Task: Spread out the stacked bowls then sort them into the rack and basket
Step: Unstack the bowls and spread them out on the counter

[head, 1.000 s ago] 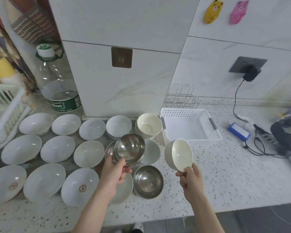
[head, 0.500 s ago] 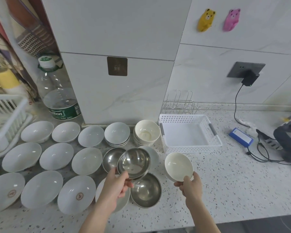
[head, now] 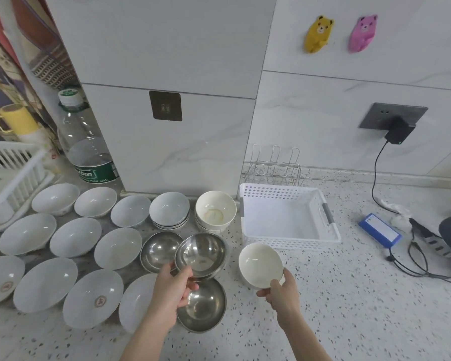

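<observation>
My left hand (head: 173,287) pinches the near rim of a steel bowl (head: 201,254), held tilted above two other steel bowls (head: 160,250) on the counter (head: 349,308). My right hand (head: 280,293) grips a cream bowl (head: 260,264) by its near edge, just in front of the white basket (head: 331,238). Wire rack (head: 276,165) stands behind the basket by the wall. White bowls (head: 74,237) lie spread in rows to the left; a cream stack (head: 215,211) sits beside the basket.
</observation>
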Demonstrator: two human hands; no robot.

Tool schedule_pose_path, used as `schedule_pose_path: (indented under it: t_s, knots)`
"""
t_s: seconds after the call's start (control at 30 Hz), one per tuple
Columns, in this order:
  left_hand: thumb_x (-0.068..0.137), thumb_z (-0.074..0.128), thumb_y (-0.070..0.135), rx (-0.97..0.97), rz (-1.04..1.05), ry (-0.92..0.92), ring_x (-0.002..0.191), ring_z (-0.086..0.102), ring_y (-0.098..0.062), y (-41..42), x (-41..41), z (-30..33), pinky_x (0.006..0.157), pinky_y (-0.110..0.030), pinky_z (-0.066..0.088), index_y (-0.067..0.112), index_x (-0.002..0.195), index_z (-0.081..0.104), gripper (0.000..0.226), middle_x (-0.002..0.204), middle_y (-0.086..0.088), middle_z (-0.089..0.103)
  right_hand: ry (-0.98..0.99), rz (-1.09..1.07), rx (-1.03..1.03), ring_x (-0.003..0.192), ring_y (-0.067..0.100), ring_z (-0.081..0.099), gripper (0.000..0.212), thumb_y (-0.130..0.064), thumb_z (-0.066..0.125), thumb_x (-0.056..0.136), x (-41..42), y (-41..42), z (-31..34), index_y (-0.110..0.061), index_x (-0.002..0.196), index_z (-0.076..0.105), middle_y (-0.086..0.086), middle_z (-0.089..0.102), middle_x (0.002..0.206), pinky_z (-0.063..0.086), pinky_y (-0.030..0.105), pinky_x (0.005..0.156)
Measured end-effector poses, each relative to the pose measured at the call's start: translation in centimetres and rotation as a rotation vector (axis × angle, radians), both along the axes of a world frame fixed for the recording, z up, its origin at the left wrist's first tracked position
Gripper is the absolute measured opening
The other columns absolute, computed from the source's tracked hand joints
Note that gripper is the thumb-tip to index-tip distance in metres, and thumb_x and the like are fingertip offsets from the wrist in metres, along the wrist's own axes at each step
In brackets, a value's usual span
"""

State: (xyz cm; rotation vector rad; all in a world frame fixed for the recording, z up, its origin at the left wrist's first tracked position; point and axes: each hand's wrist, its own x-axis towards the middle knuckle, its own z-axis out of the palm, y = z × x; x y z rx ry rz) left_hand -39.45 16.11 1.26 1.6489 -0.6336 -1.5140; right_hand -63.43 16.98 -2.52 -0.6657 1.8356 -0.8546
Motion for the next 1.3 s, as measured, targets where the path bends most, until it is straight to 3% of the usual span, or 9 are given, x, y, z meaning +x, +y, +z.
schedule_pose_path:
  t_s: [0.17, 0.37, 0.6, 0.77, 0.93, 1.1, 1.3]
  knots:
    - [0.090, 0.059, 0.009, 0.004, 0.012, -0.020, 0.044, 0.041, -0.011, 0.1, -0.7, -0.4, 0.035, -0.019, 0.027, 0.002, 0.107, 0.054, 0.019, 0.067, -0.016, 0.061, -0.003, 0.028, 0.002, 0.033, 0.003, 0.049, 0.062, 0.002, 0.035, 0.088, -0.1, -0.7, -0.1, -0.021, 0.146, 0.032, 0.015, 0.070, 0.059, 0.036, 0.021, 0.041]
    - [0.089, 0.056, 0.005, 0.007, 0.025, -0.005, 0.039, 0.044, -0.008, 0.4, -1.1, -0.7, 0.033, -0.019, 0.025, -0.001, 0.106, 0.054, 0.019, 0.069, -0.016, 0.059, -0.049, 0.030, -0.013, 0.034, 0.003, 0.051, 0.060, 0.004, 0.034, 0.089, 0.1, -1.1, 0.0, -0.021, 0.143, 0.032, 0.020, 0.072, 0.071, 0.037, 0.020, 0.040]
    - [0.091, 0.058, 0.007, -0.002, 0.036, 0.005, 0.040, 0.042, -0.009, 0.5, -0.9, -0.7, 0.034, -0.019, 0.026, 0.000, 0.107, 0.054, 0.018, 0.066, -0.014, 0.060, -0.038, 0.048, 0.003, 0.032, 0.004, 0.048, 0.060, 0.003, 0.034, 0.089, -0.1, -1.3, -0.2, -0.022, 0.144, 0.030, 0.016, 0.072, 0.061, 0.037, 0.022, 0.042]
    - [0.091, 0.058, 0.008, -0.012, 0.042, -0.005, 0.040, 0.042, -0.008, 0.5, -1.0, -0.8, 0.033, -0.019, 0.026, 0.000, 0.107, 0.055, 0.018, 0.064, -0.013, 0.060, -0.031, 0.102, -0.003, 0.031, 0.006, 0.046, 0.058, 0.003, 0.035, 0.089, -0.8, -1.6, -0.1, -0.021, 0.142, 0.036, 0.015, 0.070, 0.058, 0.034, 0.017, 0.035]
    - [0.091, 0.057, 0.005, -0.002, 0.040, -0.007, 0.037, 0.045, -0.006, 0.7, -1.2, -0.7, 0.032, -0.018, 0.027, 0.000, 0.109, 0.054, 0.019, 0.074, -0.016, 0.059, 0.004, 0.156, -0.001, 0.032, 0.006, 0.049, 0.061, 0.004, 0.033, 0.089, -1.3, -2.0, 0.1, -0.022, 0.145, 0.036, 0.016, 0.070, 0.061, 0.034, 0.016, 0.035]
    - [0.091, 0.058, 0.006, 0.006, 0.055, -0.018, 0.039, 0.041, -0.008, 0.8, -1.0, -0.7, 0.034, -0.018, 0.025, 0.001, 0.107, 0.055, 0.018, 0.065, -0.013, 0.061, 0.018, 0.185, -0.007, 0.035, 0.007, 0.053, 0.063, 0.005, 0.033, 0.089, -1.5, -2.2, 0.3, -0.022, 0.145, 0.038, 0.019, 0.071, 0.072, 0.035, 0.017, 0.035]
    - [0.090, 0.058, 0.008, 0.003, 0.051, -0.043, 0.043, 0.034, -0.010, 1.0, -0.9, -0.8, 0.034, -0.018, 0.024, 0.002, 0.107, 0.055, 0.018, 0.062, -0.013, 0.060, -0.006, 0.164, 0.001, 0.031, 0.005, 0.042, 0.059, 0.001, 0.035, 0.092, -0.8, -1.9, -0.1, -0.022, 0.146, 0.035, 0.016, 0.071, 0.061, 0.033, 0.019, 0.036]
